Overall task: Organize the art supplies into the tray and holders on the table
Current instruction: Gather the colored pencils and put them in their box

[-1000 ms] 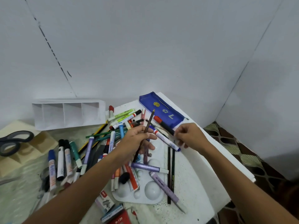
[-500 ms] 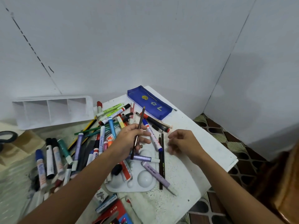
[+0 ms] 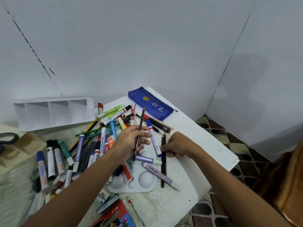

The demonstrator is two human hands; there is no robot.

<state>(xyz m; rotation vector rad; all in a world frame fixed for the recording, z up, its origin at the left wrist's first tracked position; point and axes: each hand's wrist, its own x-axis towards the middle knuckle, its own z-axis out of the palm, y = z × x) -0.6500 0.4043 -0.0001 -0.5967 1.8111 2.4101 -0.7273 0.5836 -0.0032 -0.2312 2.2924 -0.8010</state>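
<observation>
Left hand: gripping a brown pencil, its tip pointing far.
Right hand: fingers pinching two dark pencils lying on the white table.
Holder: sitting empty, far left.
Markers: lying scattered left.

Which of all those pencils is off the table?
The brown pencil, gripped upright-ish in the left hand; the two dark pencils under the right hand lie flat.
</observation>
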